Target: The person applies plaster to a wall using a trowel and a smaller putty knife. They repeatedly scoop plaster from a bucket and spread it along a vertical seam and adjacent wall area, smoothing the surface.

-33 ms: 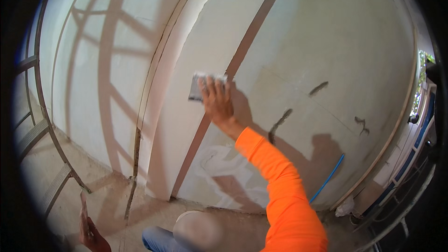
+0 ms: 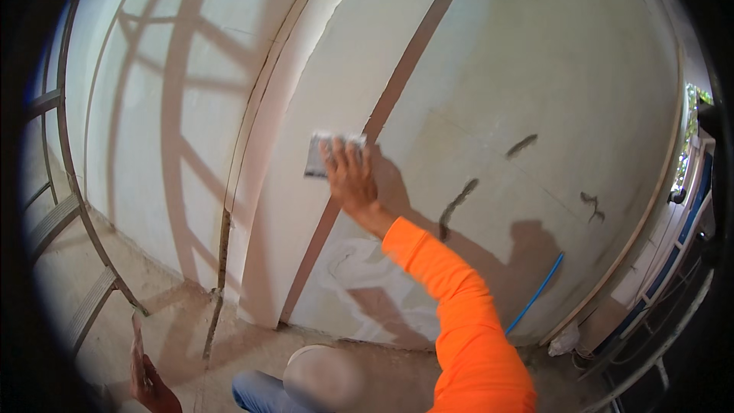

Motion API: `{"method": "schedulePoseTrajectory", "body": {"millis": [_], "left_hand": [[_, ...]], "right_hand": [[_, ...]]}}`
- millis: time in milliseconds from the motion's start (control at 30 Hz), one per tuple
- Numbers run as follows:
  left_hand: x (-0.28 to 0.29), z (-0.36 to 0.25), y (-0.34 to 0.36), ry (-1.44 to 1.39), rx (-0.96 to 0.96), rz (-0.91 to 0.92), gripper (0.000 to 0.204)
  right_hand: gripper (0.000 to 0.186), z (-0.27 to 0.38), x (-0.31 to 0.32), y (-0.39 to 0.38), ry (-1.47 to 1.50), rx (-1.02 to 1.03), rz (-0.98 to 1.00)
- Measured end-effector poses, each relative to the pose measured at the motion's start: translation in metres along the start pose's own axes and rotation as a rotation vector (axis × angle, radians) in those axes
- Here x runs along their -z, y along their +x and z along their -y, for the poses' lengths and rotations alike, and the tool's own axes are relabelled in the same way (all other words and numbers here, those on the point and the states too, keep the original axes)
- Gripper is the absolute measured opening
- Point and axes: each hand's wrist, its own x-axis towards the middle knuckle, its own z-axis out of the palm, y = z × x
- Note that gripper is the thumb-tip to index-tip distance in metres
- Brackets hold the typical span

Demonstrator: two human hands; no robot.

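Note:
My right hand [image 2: 352,180], in an orange sleeve [image 2: 466,302], presses a flat grey rectangular plate [image 2: 317,159] against the pale wall [image 2: 348,53]. Its fingers lie over the plate, and whitish material shows along the plate's upper edge. Beside the plate, a brown vertical strip [image 2: 409,65] runs down the wall and passes behind the hand. At the lower left, my left hand [image 2: 153,390] is partly cut off by the dark rim. It holds a thin, pale, upright thing [image 2: 137,340], seen almost edge-on; its kind I cannot make out.
A metal ladder [image 2: 95,241] stands at the left, casting shadows on the wall. Dark gouges [image 2: 459,203] and a blue tube [image 2: 537,291] mark the right wall section. Below are a blurred pale round thing [image 2: 325,378] and a blue-jeaned leg [image 2: 264,391]. Metal frames [image 2: 673,336] stand far right.
My right hand and the grey plate have slid a little down the wall and slightly left. My left hand stays in nearly the same place.

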Motion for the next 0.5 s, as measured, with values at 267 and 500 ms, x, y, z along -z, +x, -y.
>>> {"method": "schedulePoseTrajectory", "body": {"millis": [267, 500], "left_hand": [[-0.001, 0.006, 0.003, 0.054, 0.019, -0.067, 0.035], [0.000, -0.032, 0.003, 0.167, 0.002, -0.129, 0.027]], "right_hand": [[0.048, -0.150, 0.033, 0.147, 0.033, -0.315, -0.221], [0.052, -0.283, 0.061, 0.281, -0.112, -0.438, -0.074]]}}
